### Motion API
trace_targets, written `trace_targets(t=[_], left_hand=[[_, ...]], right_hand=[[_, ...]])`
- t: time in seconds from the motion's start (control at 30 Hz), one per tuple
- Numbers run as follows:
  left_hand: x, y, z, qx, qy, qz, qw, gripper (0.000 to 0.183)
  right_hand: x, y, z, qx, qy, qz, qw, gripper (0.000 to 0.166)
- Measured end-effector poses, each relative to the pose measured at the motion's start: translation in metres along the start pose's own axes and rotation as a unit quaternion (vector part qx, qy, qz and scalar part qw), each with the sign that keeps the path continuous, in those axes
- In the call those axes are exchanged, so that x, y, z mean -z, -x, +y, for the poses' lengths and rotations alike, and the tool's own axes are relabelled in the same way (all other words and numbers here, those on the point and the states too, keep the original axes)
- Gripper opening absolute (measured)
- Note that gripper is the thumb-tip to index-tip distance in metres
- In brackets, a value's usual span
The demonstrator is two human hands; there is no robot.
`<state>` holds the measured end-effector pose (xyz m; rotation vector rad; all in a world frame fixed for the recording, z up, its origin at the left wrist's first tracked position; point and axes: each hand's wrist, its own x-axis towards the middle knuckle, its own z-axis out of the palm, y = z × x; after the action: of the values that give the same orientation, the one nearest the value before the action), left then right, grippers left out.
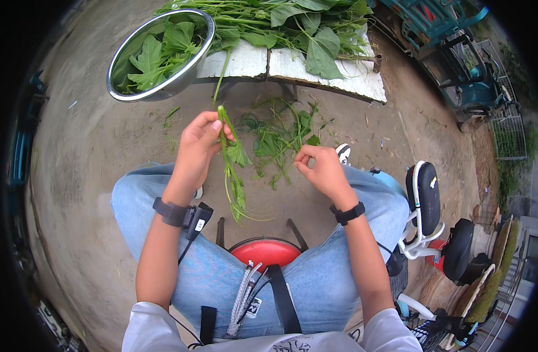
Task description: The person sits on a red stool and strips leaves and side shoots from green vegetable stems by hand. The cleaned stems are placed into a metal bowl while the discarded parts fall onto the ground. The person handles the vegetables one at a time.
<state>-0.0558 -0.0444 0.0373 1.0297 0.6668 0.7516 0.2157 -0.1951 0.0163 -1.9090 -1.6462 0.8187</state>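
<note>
A green leafy vine shoot (228, 163) hangs from my left hand (202, 136), pinched between thumb and fingers near its cut top. Its small leaves and a thin tendril dangle toward the ground between my knees. My right hand (319, 166) is to the right of the shoot, above my right knee. Its thumb and forefinger are curled almost together; whether they hold a thin strand cannot be made out. Ahead, a steel bowl (163, 88) holds broad green leaves (148, 55). Beside it, a heap of leafy vines (286, 22) covers much of a low white board table (238, 61).
Plucked stems and leaves (282, 136) lie scattered on the concrete floor (88, 132) before my feet. I sit on a red stool (266, 251). A bicycle or scooter with a black seat (425, 198) stands close on my right. A teal cart (436, 26) is at the upper right.
</note>
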Motion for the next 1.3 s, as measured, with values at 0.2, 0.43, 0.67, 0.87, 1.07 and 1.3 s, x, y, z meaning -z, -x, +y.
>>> trace_targets(t=[0.2, 0.43, 0.67, 0.87, 1.07, 1.3], left_hand=[[-0.022, 0.000, -0.013, 0.043, -0.060, -0.028, 0.997, 0.017], [-0.043, -0.001, -0.022, 0.052, -0.071, -0.093, 0.992, 0.018], [-0.048, -0.003, -0.022, 0.036, -0.123, -0.083, 0.988, 0.014], [-0.047, 0.003, -0.012, 0.014, -0.264, -0.052, 0.963, 0.010], [-0.021, -0.010, -0.015, -0.101, -0.416, 0.090, 0.899, 0.006], [-0.029, -0.010, -0.015, -0.114, -0.256, 0.030, 0.959, 0.010]], right_hand=[[-0.005, 0.000, -0.011, 0.128, -0.099, 0.045, 0.986, 0.041], [-0.020, -0.006, -0.039, 0.065, -0.335, 0.019, 0.940, 0.024], [-0.023, -0.004, -0.036, 0.016, -0.333, 0.003, 0.943, 0.016], [0.003, -0.002, -0.030, 0.101, -0.114, 0.068, 0.986, 0.015], [0.043, 0.000, 0.005, 0.128, 0.162, 0.161, 0.965, 0.013], [0.034, 0.005, -0.002, 0.016, -0.219, 0.090, 0.971, 0.019]])
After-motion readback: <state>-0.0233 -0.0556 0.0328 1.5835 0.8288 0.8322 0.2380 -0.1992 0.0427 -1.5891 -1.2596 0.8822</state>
